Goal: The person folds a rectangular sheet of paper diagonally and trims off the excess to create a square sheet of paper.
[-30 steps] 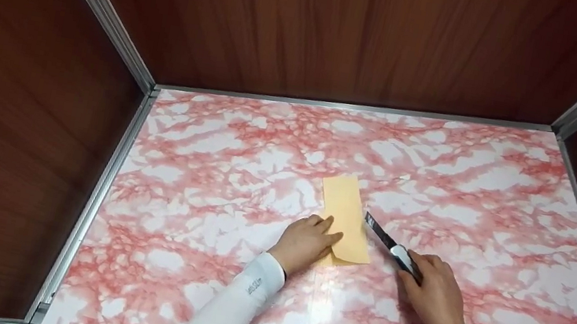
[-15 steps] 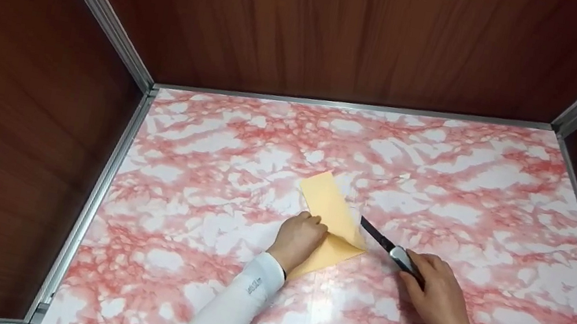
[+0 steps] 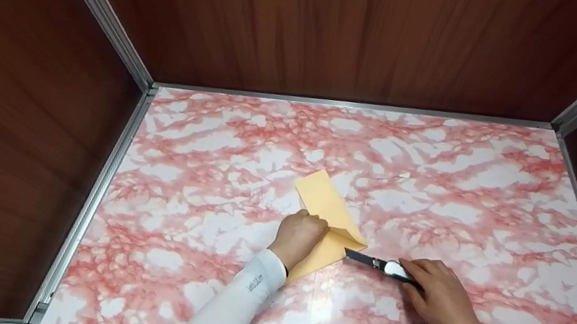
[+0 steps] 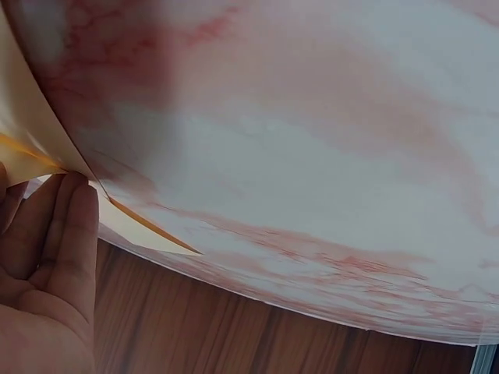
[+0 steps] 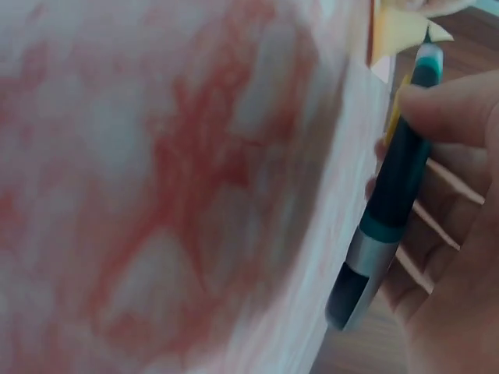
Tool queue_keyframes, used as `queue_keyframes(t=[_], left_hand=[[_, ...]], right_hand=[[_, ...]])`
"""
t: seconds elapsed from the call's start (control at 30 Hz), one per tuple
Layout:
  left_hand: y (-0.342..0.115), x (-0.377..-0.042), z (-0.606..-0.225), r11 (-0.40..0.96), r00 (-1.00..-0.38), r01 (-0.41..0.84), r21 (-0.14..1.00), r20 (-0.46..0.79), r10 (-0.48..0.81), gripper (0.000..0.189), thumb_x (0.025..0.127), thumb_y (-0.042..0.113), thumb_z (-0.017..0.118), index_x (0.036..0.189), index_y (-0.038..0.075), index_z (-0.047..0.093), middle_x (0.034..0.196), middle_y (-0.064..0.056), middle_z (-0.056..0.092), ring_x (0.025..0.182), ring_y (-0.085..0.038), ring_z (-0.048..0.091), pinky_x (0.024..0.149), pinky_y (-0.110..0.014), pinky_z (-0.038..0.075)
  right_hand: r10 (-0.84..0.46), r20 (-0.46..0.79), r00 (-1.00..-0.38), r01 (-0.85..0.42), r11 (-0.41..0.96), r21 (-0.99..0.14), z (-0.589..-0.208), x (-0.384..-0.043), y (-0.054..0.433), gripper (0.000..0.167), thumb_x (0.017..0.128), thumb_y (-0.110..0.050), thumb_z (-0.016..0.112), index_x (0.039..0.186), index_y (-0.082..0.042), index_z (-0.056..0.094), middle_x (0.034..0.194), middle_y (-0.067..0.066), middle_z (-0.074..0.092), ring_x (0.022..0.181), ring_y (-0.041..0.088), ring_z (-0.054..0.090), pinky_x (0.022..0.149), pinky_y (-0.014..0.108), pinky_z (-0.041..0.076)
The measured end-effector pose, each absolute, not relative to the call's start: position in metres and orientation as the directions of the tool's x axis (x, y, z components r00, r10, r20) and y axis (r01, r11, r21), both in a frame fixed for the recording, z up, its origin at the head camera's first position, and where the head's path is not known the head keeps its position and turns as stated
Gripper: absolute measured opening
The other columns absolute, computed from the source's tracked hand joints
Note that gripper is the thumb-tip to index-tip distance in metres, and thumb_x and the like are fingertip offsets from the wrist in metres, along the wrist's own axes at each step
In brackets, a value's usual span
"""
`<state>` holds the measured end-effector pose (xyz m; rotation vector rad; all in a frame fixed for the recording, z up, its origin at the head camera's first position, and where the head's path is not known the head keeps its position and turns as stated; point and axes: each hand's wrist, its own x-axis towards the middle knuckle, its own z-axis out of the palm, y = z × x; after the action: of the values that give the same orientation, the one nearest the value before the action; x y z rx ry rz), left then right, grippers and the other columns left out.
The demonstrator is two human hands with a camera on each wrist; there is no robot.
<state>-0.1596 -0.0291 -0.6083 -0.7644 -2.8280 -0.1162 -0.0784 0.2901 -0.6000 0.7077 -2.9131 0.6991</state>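
Observation:
A folded sheet of yellow paper (image 3: 330,201) lies on the table, creased across with its near part turned toward the lower left. My left hand (image 3: 299,240) pinches it at the fold; in the left wrist view, the fingers of that hand (image 4: 58,249) are against the paper (image 4: 35,109). A utility knife (image 3: 396,270) is in the grip of my right hand (image 3: 443,305), its dark blade extended and pointing left. In the head view, the blade tip overlaps the paper's right edge, just below the fold; whether it touches is unclear. The right wrist view shows fingers round the knife's handle (image 5: 401,175).
The table (image 3: 205,171) has a red-and-white marbled top. Dark wood panels (image 3: 311,25) stand behind it and on both sides, with metal strips (image 3: 98,177) along the edges.
The paper has turned counterclockwise and its fold has lifted as my left fingers curled onto it. My right hand has swung the knife lower and more level, bringing its tip to the paper's edge.

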Motion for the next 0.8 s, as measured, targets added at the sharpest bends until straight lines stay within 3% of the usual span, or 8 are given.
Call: queue_keyframes(t=[0.27, 0.47, 0.6, 0.8], left_hand=[[-0.026, -0.159, -0.605, 0.876, -0.862, 0.483, 0.025, 0.192, 0.47, 0.015, 0.088, 0.007, 0.073, 0.078, 0.018, 0.075, 0.074, 0.002, 0.069, 0.068, -0.02, 0.061, 0.058, -0.032, 0.053], [-0.027, -0.157, -0.609, 0.876, -0.849, 0.482, 0.016, 0.257, 0.462, 0.014, 0.088, 0.008, 0.073, 0.077, 0.016, 0.074, 0.073, 0.0, 0.068, 0.067, -0.021, 0.062, 0.056, -0.033, 0.053], [-0.027, -0.154, -0.611, 0.87, -0.832, 0.492, 0.03, 0.31, 0.46, 0.019, 0.092, 0.018, 0.073, 0.073, 0.015, 0.073, 0.072, -0.002, 0.067, 0.066, -0.022, 0.061, 0.055, -0.035, 0.053], [-0.026, -0.15, -0.611, 0.864, -0.843, 0.494, 0.101, 0.298, 0.447, 0.039, 0.096, 0.035, 0.06, 0.065, 0.013, 0.07, 0.071, -0.004, 0.063, 0.068, -0.023, 0.059, 0.056, -0.034, 0.052]], right_hand=[[-0.419, 0.174, -0.891, -0.454, 0.822, -0.342, -0.61, -0.082, 0.278, 0.052, 0.092, -0.017, 0.077, 0.142, -0.011, 0.063, 0.116, 0.005, 0.067, 0.106, 0.027, 0.06, 0.092, 0.051, 0.048], [-0.415, 0.202, -0.887, -0.46, 0.828, -0.319, -0.612, -0.085, 0.273, 0.051, 0.092, -0.015, 0.076, 0.141, -0.013, 0.064, 0.113, 0.006, 0.068, 0.102, 0.028, 0.06, 0.089, 0.05, 0.049], [-0.408, 0.22, -0.886, -0.46, 0.831, -0.311, -0.613, -0.087, 0.272, 0.05, 0.091, -0.014, 0.076, 0.14, -0.013, 0.066, 0.111, 0.006, 0.068, 0.1, 0.029, 0.061, 0.088, 0.049, 0.049], [-0.396, 0.25, -0.884, -0.46, 0.833, -0.308, -0.615, -0.087, 0.271, 0.049, 0.09, -0.013, 0.079, 0.138, -0.012, 0.067, 0.109, 0.008, 0.068, 0.099, 0.031, 0.06, 0.086, 0.05, 0.048]])
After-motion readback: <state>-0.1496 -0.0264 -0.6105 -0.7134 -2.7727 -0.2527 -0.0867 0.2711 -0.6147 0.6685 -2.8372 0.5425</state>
